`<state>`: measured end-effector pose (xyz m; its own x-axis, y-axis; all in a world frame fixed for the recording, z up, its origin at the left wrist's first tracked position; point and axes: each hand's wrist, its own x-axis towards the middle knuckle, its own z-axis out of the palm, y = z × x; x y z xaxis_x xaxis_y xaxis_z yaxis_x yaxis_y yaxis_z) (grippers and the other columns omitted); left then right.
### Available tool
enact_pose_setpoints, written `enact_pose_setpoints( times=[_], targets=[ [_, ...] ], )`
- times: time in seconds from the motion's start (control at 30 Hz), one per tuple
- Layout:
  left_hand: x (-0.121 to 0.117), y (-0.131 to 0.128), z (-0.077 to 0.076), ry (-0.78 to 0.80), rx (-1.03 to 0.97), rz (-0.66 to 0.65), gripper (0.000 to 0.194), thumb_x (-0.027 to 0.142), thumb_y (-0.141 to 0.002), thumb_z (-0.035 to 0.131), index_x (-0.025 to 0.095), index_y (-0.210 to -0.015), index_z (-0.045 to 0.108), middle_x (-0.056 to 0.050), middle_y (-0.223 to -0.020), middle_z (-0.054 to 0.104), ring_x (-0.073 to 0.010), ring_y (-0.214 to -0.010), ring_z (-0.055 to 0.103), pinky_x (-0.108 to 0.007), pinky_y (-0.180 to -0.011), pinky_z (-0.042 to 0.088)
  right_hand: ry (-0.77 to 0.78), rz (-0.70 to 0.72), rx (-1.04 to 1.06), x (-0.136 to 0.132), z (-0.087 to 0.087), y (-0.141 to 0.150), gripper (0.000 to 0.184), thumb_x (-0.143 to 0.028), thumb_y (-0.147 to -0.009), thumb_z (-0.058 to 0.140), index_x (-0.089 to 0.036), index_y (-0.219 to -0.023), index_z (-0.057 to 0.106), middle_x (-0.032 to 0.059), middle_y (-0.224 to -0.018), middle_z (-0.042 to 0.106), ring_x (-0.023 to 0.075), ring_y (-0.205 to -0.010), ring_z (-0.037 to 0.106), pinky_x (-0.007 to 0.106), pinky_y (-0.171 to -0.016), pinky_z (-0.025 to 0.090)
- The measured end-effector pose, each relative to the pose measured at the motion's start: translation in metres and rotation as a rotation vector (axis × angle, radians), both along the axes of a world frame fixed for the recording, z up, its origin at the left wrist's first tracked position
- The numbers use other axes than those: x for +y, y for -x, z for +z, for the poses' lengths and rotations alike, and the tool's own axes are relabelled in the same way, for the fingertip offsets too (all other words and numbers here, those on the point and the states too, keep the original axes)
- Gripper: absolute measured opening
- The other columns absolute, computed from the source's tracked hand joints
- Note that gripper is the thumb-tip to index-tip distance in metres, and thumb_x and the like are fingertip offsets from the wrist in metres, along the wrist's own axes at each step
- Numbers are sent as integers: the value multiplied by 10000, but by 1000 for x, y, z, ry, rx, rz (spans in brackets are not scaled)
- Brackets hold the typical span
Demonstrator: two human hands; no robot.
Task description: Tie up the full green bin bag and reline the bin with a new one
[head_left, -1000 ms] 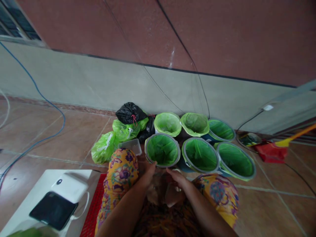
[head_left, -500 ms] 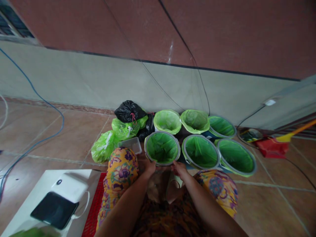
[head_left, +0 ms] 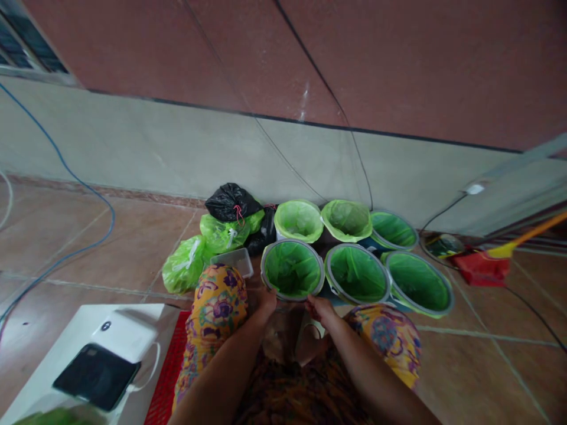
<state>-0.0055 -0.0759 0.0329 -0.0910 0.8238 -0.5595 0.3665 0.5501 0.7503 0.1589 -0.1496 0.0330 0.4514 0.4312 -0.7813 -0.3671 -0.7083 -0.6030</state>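
Just beyond my knees stands a round trash bin (head_left: 264, 273) with a grey rim and a green plastic liner (head_left: 292, 268) spread inside. My left hand (head_left: 266, 301) is closed at the near left of this rim, its fingertips partly hidden. At the near right, my right hand (head_left: 321, 309) has its fingers bent and pinched against the rim. Two similar grey-rimmed bins, a middle one (head_left: 358, 274) and a right one (head_left: 420, 283), stand beside it in the front row, both lined in green. A pale cardboard-like piece (head_left: 309, 339) is partly visible below my hands.
Three more lined bins, including a pale green one (head_left: 299, 219), line the wall. Tied black (head_left: 233, 202) and green bags (head_left: 183, 262) lie left, near a clear container (head_left: 234, 260). A red dustpan (head_left: 482, 267) is right. A tablet (head_left: 97, 376) rests on a white surface (head_left: 48, 354).
The view has shifted slightly, so the bins appear a little lower and farther left. Both hands stay at the front-left bin's rim, with the right hand moved slightly left in the picture.
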Motion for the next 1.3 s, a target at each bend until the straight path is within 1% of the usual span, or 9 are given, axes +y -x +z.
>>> enact_pose_setpoints(
  times=[0.13, 0.3, 0.43, 0.6, 0.77, 0.9, 1.0, 1.13, 1.3],
  targets=[
    [-1, -1, -2, 11, 0, 0, 143, 207, -821, 702, 156, -952, 727, -108, -832, 752, -260, -881, 727, -329, -731, 554, 0, -1, 9, -3, -1, 4, 237, -271, -917, 624, -188, -696, 609, -18, -539, 613, 103, -435, 533, 197, -435, 394],
    [-2, -2, -3, 16, -12, 2, 171, 198, -796, 734, 149, -959, 718, -114, -867, 752, -260, -895, 725, -336, -752, 553, -4, 3, 21, -2, 0, 4, 184, -274, -907, 635, -202, -742, 598, -20, -571, 629, 105, -445, 553, 194, -440, 420],
    [-2, -2, -5, 15, -26, 4, 181, 196, -806, 721, 149, -981, 711, -106, -884, 754, -250, -907, 724, -335, -766, 556, -29, 31, -19, -3, -6, 5, 221, -276, -929, 600, -201, -721, 588, -15, -548, 622, 99, -416, 528, 186, -414, 385],
    [0, -1, -8, 16, -39, -4, 131, 152, -818, 691, 129, -944, 718, -120, -922, 758, -253, -939, 721, -344, -812, 551, -59, 46, -43, -6, -14, 8, 260, -326, -922, 606, -202, -695, 587, 0, -548, 629, 106, -411, 527, 193, -405, 357],
    [1, 0, -6, 18, -52, -4, 124, 179, -815, 707, 136, -930, 722, -121, -921, 762, -262, -960, 718, -340, -807, 548, -37, 24, -17, -2, -9, 2, 211, -277, -905, 622, -196, -713, 592, -8, -563, 636, 109, -448, 550, 200, -441, 394],
    [1, -1, -6, 28, -64, 25, 145, 192, -801, 732, 147, -939, 722, -113, -888, 759, -258, -923, 722, -337, -781, 548, -42, 23, -6, -2, -7, 2, 207, -274, -900, 621, -189, -714, 590, -15, -547, 616, 112, -447, 551, 202, -442, 385],
    [1, -2, -7, 37, -82, 54, 118, 163, -794, 734, 144, -909, 715, -107, -850, 750, -254, -891, 723, -330, -762, 543, -53, -2, -20, -2, -8, 5, 203, -270, -913, 603, -194, -726, 589, -25, -535, 606, 112, -440, 549, 201, -430, 379],
    [0, -2, -8, 45, -114, 89, 90, 129, -786, 733, 144, -869, 703, -97, -805, 736, -250, -861, 721, -322, -743, 537, -75, -80, -27, 1, -7, 7, 188, -227, -917, 602, -193, -734, 589, -35, -535, 605, 95, -419, 544, 191, -419, 392],
    [0, -4, -10, 51, -156, 136, 146, 145, -782, 745, 148, -922, 703, -97, -806, 739, -255, -843, 722, -336, -734, 540, -89, -212, -65, 8, -10, 0, 192, -220, -897, 628, -195, -719, 560, -51, -511, 578, 88, -384, 525, 191, -390, 398]
  ],
)
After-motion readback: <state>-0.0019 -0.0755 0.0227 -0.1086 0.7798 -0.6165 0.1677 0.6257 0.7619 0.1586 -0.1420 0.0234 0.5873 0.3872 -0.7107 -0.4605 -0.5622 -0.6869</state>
